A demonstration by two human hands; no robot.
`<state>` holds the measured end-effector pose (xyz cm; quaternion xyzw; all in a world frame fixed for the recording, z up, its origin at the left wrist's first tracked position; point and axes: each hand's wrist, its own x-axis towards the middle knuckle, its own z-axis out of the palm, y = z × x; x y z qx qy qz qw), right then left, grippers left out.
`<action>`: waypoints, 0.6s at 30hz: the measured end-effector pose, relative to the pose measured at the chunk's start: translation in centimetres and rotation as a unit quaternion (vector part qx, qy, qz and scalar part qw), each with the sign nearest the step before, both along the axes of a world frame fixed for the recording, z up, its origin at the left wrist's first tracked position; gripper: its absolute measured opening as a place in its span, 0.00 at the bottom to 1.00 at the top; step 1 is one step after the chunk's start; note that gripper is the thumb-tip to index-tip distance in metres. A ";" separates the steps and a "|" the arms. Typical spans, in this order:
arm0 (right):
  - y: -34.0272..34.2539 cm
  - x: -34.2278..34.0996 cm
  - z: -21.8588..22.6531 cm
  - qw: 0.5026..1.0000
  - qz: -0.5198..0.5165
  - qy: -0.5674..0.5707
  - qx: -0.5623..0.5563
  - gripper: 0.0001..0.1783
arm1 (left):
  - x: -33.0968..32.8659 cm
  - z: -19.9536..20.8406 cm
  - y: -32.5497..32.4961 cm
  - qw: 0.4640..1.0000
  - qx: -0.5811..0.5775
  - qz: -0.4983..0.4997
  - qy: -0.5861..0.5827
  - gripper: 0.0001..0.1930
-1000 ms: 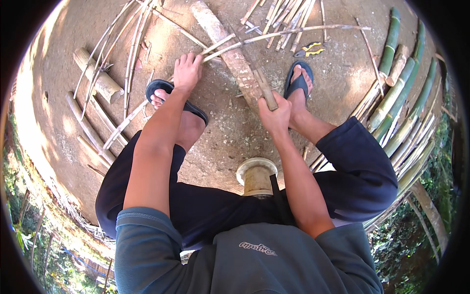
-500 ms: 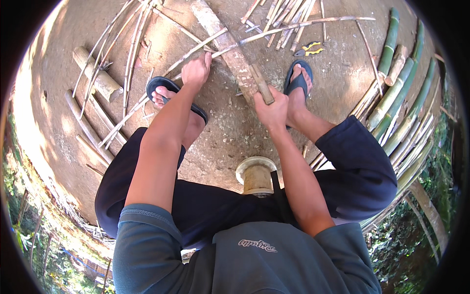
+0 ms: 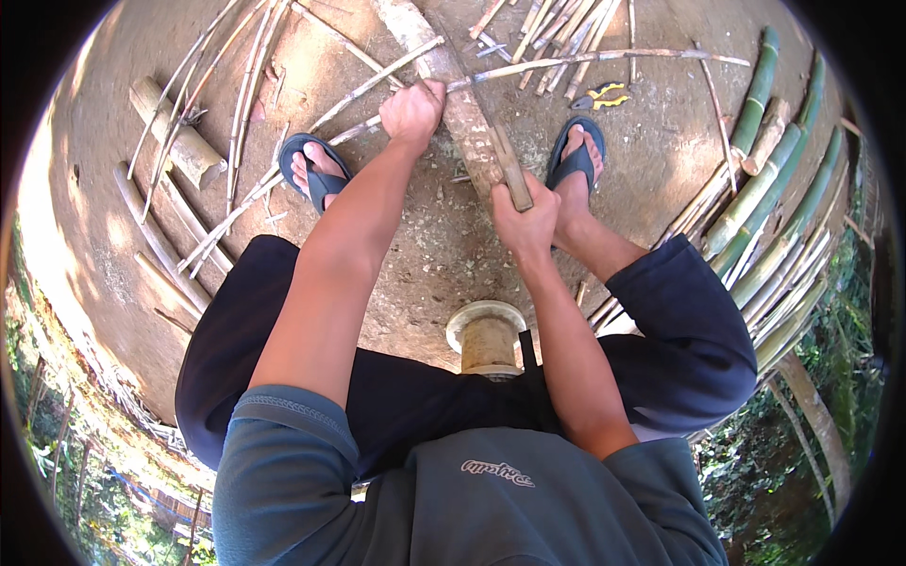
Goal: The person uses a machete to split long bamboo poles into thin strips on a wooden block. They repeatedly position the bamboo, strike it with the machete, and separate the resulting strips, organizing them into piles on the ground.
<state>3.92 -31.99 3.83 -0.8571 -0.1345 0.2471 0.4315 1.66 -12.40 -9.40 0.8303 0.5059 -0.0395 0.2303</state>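
My left hand (image 3: 412, 111) is closed around a long thin bamboo stick (image 3: 595, 58), which crosses over a rough wooden plank (image 3: 462, 113) on the ground. The stick runs out to the right past the plank and back to the left beyond my wrist. My right hand (image 3: 528, 219) grips the wooden handle of a machete (image 3: 511, 170). Its dark blade, seen nearly edge-on, points away along the plank and meets the stick's line just right of my left hand; whether they touch, I cannot tell. Another stick (image 3: 382, 83) rests with its end on the plank.
Cut sticks (image 3: 566, 42) lie in a pile at the far side, near yellow-handled pliers (image 3: 601, 96). Green bamboo poles (image 3: 755, 179) are stacked to the right. A short log (image 3: 177, 132) and more sticks lie left. A spool-shaped stand (image 3: 488, 335) is between my legs.
My left hand has moved right and away from me, up to the plank, and the stick has slid a little to the right with it. My right hand has hardly moved.
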 end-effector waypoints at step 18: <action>-2.6 -2.7 1.9 0.999 0.015 -0.035 -0.006 0.06 | -0.2 -0.9 -0.2 1.000 0.017 0.008 -0.015 0.28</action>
